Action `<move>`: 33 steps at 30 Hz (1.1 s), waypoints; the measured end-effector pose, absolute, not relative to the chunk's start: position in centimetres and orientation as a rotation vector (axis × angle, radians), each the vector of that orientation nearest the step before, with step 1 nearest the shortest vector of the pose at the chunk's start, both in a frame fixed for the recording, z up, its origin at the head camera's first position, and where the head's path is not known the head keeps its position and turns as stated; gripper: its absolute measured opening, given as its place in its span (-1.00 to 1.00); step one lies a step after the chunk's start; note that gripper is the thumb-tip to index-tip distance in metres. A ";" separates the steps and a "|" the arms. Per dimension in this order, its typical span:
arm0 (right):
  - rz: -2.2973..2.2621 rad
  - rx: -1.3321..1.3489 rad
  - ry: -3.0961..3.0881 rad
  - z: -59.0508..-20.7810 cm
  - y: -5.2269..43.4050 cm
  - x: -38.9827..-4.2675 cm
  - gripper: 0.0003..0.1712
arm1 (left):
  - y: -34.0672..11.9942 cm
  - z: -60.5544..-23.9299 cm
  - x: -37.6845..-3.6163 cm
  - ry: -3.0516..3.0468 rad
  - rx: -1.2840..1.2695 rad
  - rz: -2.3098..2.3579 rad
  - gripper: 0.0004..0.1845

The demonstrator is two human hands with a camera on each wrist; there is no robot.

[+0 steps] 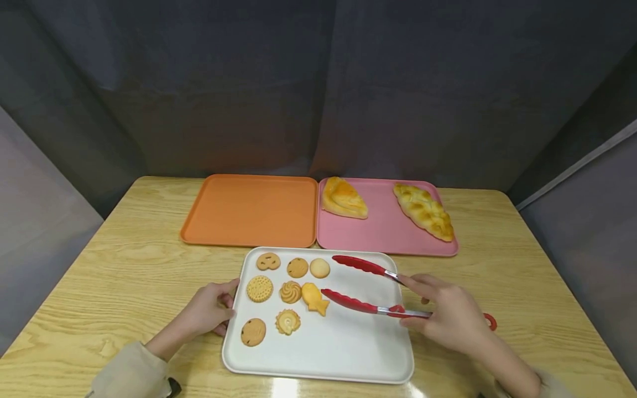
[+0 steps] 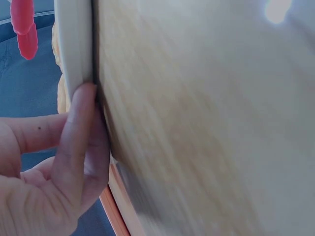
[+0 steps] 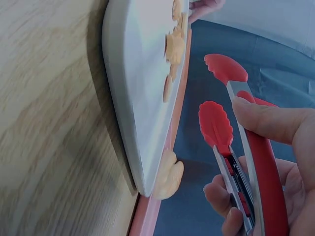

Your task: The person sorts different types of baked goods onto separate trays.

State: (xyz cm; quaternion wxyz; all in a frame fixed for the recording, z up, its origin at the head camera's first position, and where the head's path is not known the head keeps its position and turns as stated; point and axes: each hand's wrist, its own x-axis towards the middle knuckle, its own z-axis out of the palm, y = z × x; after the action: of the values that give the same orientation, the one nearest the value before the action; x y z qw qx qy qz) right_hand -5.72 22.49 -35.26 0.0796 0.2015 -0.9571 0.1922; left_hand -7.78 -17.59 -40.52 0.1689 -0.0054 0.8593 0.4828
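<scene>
A white tray (image 1: 348,354) lies near the front of the table with several cookies on its left half, among them a fish-shaped cookie (image 1: 314,298). My left hand (image 1: 211,309) rests against the tray's left rim (image 2: 74,54), fingers (image 2: 74,147) straight on the edge. My right hand (image 1: 450,318) grips red tongs (image 1: 365,287) by their handles. The tongs stand spread over the tray, one red tip close to the fish cookie, the other (image 1: 348,261) near the far rim. In the right wrist view the tongs (image 3: 221,123) hold nothing.
Behind the white tray sit an empty orange tray (image 1: 249,210) and a pink tray (image 1: 388,232) carrying two breads (image 1: 343,198) (image 1: 424,211). The wooden table (image 1: 99,276) is walled by grey curtains on three sides.
</scene>
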 end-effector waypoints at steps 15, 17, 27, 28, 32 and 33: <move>0.637 0.661 -2.894 -36.0 21.2 -6.0 -0.28 | -17.6 -40.6 -7.9 2.419 0.004 1.405 -0.32; 0.635 0.663 -2.905 -36.1 21.1 -6.0 -0.29 | -17.6 -40.6 -7.9 2.421 -0.003 1.403 -0.32; 0.567 0.710 -2.956 -36.7 20.2 -6.4 -0.30 | -17.7 -40.7 -7.8 2.415 0.018 1.414 -0.32; 0.556 0.710 -2.962 -36.8 20.2 -6.5 -0.30 | -17.8 -40.7 -7.8 2.414 0.021 1.413 -0.32; 0.538 0.703 -2.996 -36.9 19.9 -6.7 -0.29 | -17.8 -40.6 -7.8 2.411 0.026 1.408 -0.32; 0.530 0.708 -3.002 -37.0 19.8 -6.7 -0.29 | -17.8 -40.6 -7.8 2.411 0.026 1.407 -0.32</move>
State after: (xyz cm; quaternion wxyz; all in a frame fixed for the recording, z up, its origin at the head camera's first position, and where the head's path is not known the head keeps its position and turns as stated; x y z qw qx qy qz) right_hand -6.70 19.80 -36.96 0.0062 0.2262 -0.9592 0.1695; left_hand -7.81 -17.77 -40.56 0.1741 0.0092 0.8504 0.4964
